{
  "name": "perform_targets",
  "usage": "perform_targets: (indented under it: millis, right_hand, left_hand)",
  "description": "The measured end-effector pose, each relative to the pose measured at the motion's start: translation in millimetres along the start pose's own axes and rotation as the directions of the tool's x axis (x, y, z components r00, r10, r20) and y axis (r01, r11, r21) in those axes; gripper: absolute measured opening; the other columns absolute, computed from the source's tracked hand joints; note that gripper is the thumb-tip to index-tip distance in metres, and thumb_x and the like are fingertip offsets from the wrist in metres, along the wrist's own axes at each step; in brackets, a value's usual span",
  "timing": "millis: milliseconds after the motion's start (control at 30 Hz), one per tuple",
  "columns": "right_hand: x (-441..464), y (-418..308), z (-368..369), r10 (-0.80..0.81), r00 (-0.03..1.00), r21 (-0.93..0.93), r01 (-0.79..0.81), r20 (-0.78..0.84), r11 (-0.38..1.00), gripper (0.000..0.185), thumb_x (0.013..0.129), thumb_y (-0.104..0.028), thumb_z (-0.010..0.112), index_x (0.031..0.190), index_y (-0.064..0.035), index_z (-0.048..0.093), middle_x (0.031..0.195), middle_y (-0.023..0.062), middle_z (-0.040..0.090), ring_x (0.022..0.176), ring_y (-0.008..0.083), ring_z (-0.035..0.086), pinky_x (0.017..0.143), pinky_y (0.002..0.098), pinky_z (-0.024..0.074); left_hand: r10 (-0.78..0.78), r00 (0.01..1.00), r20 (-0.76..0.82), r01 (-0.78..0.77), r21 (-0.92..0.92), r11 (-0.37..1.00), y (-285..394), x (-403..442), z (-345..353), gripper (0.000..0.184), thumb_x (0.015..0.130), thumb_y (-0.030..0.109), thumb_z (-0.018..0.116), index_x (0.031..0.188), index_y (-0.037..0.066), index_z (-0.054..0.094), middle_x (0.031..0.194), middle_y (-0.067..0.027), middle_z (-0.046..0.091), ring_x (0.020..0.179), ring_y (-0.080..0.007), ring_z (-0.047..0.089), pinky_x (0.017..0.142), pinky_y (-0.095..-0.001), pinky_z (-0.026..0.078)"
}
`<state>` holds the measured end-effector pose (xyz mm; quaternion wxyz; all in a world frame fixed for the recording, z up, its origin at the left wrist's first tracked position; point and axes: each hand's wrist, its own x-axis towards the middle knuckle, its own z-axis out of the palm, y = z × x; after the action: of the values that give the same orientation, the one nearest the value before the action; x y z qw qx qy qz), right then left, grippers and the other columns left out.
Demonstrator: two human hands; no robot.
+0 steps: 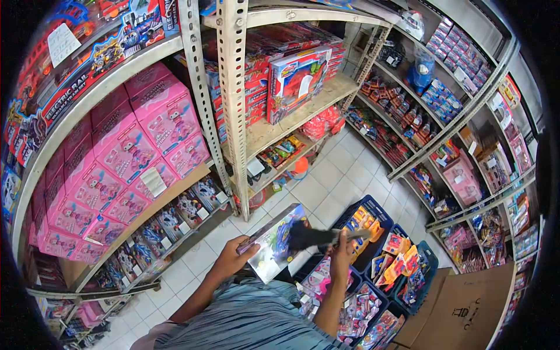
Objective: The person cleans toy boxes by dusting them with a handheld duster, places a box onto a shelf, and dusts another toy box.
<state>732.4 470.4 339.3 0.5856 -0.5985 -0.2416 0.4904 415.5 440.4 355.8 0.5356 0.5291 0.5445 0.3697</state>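
Note:
My left hand [235, 256] grips the left edge of a boxed toy [271, 248] with a picture on its front, thumb on top. My right hand [341, 256] is closed around the handle of a dark duster or brush [312, 236]. The brush's dark head lies over the right part of the box, blurred; whether it touches the box I cannot tell. Both hands are in front of my torso, above the tiled floor.
Crates [364, 216] of packaged toys stand on the floor at the right, beside a cardboard box [466, 309]. Pink boxes [125, 154] fill the left shelf. A metal post [233, 105] rises ahead, next to a shelf [315, 105] with red boxes. More stocked shelves [408, 154] line the right.

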Motion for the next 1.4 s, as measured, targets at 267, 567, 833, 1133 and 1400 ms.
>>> perform_targets:
  millis: [267, 567, 833, 1133, 1400]
  right_hand:
    - [-2.0, -9.0, 1.5, 0.005, 0.995, -0.070, 0.002, 0.097, 0.998, 0.040, 0.097, -0.044, 0.058, 0.083, -0.0074, 0.055, 0.067, 0.0023, 0.057, 0.055, 0.0100, 0.050, 0.052, 0.0255, 0.0402]
    - [-0.2, -25.8, 8.8, 0.020, 0.992, -0.175, 0.002, 0.122, 0.984, 0.040, 0.098, -0.045, 0.056, 0.083, -0.0073, 0.055, 0.060, -0.0022, 0.048, 0.048, 0.0074, 0.040, 0.045, 0.0246, 0.0297]
    - [-8.2, -19.5, 6.1, 0.007, 1.000, -0.091, -0.006, 0.018, 0.996, 0.039, 0.098, -0.042, 0.057, 0.078, -0.0096, 0.056, 0.061, -0.0041, 0.048, 0.046, 0.0054, 0.037, 0.044, 0.0230, 0.0272]
    - [-19.3, -25.7, -1.6, 0.110, 0.985, -0.271, -0.072, 0.131, 0.960, 0.040, 0.098, -0.045, 0.056, 0.082, -0.0087, 0.058, 0.058, -0.0008, 0.054, 0.047, 0.0060, 0.043, 0.043, 0.0232, 0.0313]
    - [-21.5, -18.5, 9.4, 0.105, 0.976, -0.199, -0.067, 0.189, 0.978, 0.046, 0.096, -0.049, 0.057, 0.070, -0.0127, 0.049, 0.054, -0.0030, 0.046, 0.043, 0.0070, 0.038, 0.043, 0.0237, 0.0271]
  left_hand:
    - [-0.020, 0.999, 0.040, 0.023, -0.073, 0.997, 0.3, 4.4, 14.8, 0.032, 0.092, 0.031, 0.067, 0.096, -0.001, 0.064, 0.075, -0.0019, 0.057, 0.069, -0.0083, 0.049, 0.063, -0.0271, 0.041]
    - [0.000, 0.990, 0.139, 0.010, -0.073, 0.997, 9.6, 14.6, 31.8, 0.032, 0.093, 0.032, 0.066, 0.099, 0.000, 0.065, 0.076, -0.0020, 0.061, 0.071, -0.0092, 0.053, 0.065, -0.0276, 0.044]
    - [0.006, 0.988, 0.157, 0.001, -0.046, 0.999, 21.9, 19.5, 35.4, 0.031, 0.096, 0.031, 0.062, 0.096, 0.000, 0.062, 0.072, 0.0007, 0.055, 0.068, -0.0062, 0.046, 0.061, -0.0256, 0.040]
    - [-0.017, 0.994, 0.108, 0.027, -0.087, 0.996, 26.8, 12.2, 27.5, 0.029, 0.098, 0.028, 0.058, 0.100, -0.001, 0.062, 0.073, 0.0024, 0.053, 0.068, -0.0061, 0.046, 0.062, -0.0245, 0.038]
    - [0.007, 0.999, 0.049, 0.000, -0.141, 0.990, 0.1, 0.2, 31.4, 0.034, 0.095, 0.033, 0.063, 0.094, -0.001, 0.063, 0.071, -0.0017, 0.056, 0.068, -0.0089, 0.048, 0.062, -0.0266, 0.040]
